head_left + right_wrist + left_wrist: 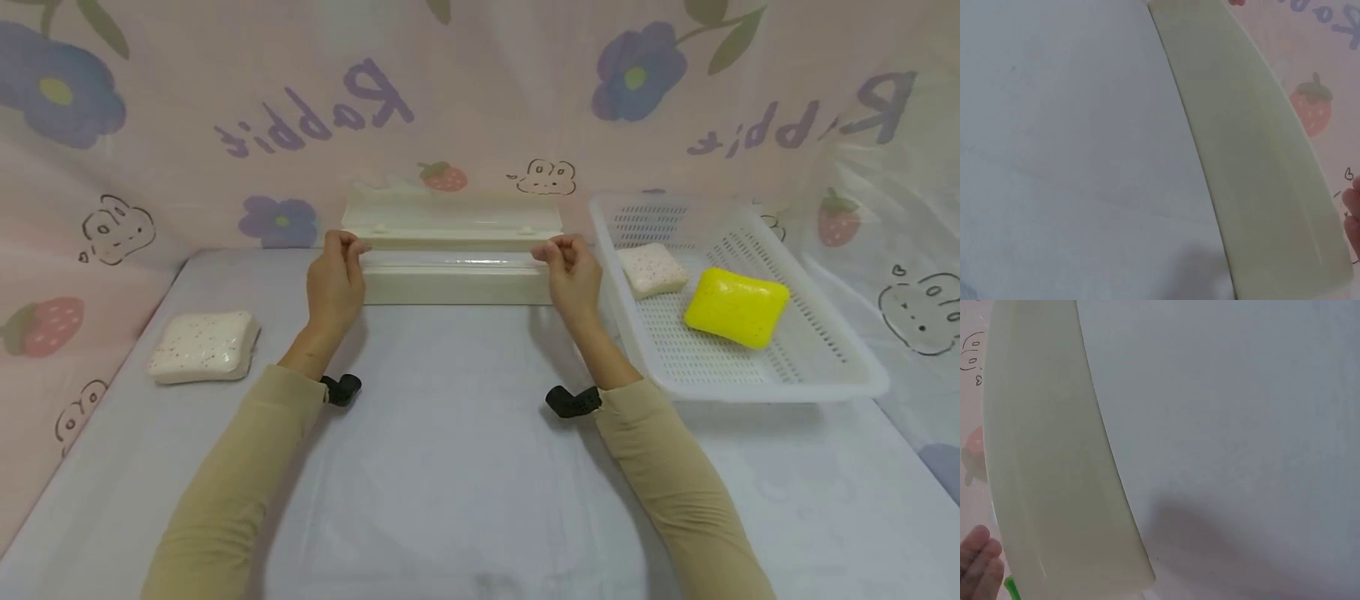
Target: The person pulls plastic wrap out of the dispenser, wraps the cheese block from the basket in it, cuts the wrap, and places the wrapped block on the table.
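A long cream cling film dispenser [457, 288] lies across the back of the table with its lid [450, 223] raised. Glossy clear film [465, 259] shows along its opening. My left hand [336, 279] is at the left end, thumb and fingertips pinched together at the film's edge. At the opposite end, my right hand [576, 279] pinches in the same way. The film between the fingertips is hard to make out. Both wrist views show the dispenser's plain front [1054, 444], with only a few fingertips at the frame edge.
A white speckled sponge-like block [202, 347] lies on the table at left. The white perforated basket [780, 390] at right holds a smaller speckled block [653, 270] and a glossy yellow block [737, 307]. A printed curtain [480, 100] hangs behind the table.
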The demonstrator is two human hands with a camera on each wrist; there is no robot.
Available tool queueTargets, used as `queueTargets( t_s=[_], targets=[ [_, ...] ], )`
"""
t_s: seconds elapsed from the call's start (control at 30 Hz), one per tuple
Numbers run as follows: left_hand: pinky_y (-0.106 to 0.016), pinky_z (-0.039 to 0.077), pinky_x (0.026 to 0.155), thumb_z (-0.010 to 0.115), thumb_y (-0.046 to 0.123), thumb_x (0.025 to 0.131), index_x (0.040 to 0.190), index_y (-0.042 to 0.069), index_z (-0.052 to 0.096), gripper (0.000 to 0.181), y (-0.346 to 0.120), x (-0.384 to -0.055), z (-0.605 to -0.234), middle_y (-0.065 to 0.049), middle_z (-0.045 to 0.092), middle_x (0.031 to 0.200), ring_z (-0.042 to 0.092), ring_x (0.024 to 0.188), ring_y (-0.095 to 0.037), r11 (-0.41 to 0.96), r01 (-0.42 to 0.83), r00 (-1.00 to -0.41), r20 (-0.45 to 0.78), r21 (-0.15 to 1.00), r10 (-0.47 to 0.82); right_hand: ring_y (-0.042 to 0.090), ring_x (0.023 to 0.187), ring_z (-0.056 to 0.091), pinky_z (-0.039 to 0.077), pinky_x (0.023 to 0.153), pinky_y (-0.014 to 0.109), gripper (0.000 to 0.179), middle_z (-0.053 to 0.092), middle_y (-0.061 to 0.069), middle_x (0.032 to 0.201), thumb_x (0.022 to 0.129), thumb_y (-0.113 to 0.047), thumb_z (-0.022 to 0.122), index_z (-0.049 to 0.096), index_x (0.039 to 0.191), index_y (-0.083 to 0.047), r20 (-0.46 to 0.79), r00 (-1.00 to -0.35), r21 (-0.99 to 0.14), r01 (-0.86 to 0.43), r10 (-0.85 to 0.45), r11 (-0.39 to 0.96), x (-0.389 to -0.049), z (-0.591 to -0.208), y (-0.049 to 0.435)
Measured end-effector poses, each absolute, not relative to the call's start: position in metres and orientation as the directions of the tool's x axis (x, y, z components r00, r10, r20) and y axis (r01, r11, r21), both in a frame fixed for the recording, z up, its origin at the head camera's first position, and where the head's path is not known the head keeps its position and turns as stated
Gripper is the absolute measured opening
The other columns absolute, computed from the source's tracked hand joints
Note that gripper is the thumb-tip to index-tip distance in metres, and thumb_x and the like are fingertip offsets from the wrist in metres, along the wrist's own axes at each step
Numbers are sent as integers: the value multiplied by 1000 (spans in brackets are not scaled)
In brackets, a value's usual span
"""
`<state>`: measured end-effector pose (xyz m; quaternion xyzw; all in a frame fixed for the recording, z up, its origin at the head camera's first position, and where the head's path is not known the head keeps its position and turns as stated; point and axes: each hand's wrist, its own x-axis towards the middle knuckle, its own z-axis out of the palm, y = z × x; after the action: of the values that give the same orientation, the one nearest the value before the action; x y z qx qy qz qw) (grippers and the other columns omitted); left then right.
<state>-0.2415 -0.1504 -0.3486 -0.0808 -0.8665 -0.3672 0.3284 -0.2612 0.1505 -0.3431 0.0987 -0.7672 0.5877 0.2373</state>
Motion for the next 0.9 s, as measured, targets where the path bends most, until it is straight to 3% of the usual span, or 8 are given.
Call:
queueTargets(
  t_s=[0.1, 0.17, 0.3, 0.43, 0.5, 0.73, 0.9],
  targets=[
    [-26, 33, 51, 38, 14, 104, 106, -9, 48, 25, -151, -241, -347, -19, 71, 103, 47, 53, -25, 729, 398, -749, 656, 557, -93, 35, 90, 69, 55, 85, 29, 21, 68, 29, 94, 96, -3, 53, 54, 101, 17, 498, -854, -854, -452, 151, 260, -249, -328, 145],
    [-27, 33, 50, 37, 14, 104, 105, -8, 48, 25, -151, -242, -344, -20, 71, 100, 51, 52, -28, 731, 412, -739, 669, 544, -81, 33, 86, 70, 56, 83, 29, 19, 67, 32, 92, 96, 0, 53, 54, 99, 19, 516, -840, -847, -471, 168, 248, -243, -319, 142],
    [-34, 37, 50, 36, 15, 105, 104, -7, 48, 26, -150, -241, -338, -19, 72, 93, 62, 61, -37, 747, 410, -729, 680, 522, -75, 16, 77, 71, 57, 79, 28, 18, 65, 36, 94, 96, 0, 52, 54, 99, 18, 505, -836, -861, -473, 213, 187, -246, -319, 141],
    [-35, 34, 48, 38, 17, 104, 104, -6, 51, 26, -148, -238, -333, -16, 73, 87, 62, 59, -36, 755, 381, -723, 681, 533, -116, 4, 72, 68, 57, 76, 26, 14, 65, 36, 95, 96, -2, 53, 56, 97, 13, 491, -835, -870, -480, 247, 109, -256, -325, 143],
    [-31, 33, 48, 39, 18, 104, 105, -6, 52, 27, -148, -236, -329, -15, 73, 86, 61, 57, -35, 746, 378, -719, 681, 548, -137, 5, 72, 68, 57, 74, 24, 12, 67, 31, 92, 96, -3, 55, 57, 95, 9, 495, -829, -866, -494, 260, 74, -260, -327, 145],
    [-13, 24, 45, 41, 19, 104, 106, -6, 53, 28, -146, -228, -312, -14, 73, 86, 64, 59, -32, 690, 407, -718, 677, 598, -163, 10, 72, 69, 56, 73, 22, 9, 72, -5, 76, 95, -6, 57, 59, 86, -8, 457, -838, -867, -494, 298, -61, -258, -316, 144],
    [-8, 31, 51, 44, 18, 102, 106, -7, 52, 27, -143, -222, -303, -17, 73, 86, 70, 75, -33, 623, 424, -739, 648, 658, -182, 11, 73, 69, 56, 71, 22, 12, 72, -4, 76, 95, -7, 58, 59, 83, -11, 377, -864, -878, -448, 333, -169, -252, -305, 142]
  ],
)
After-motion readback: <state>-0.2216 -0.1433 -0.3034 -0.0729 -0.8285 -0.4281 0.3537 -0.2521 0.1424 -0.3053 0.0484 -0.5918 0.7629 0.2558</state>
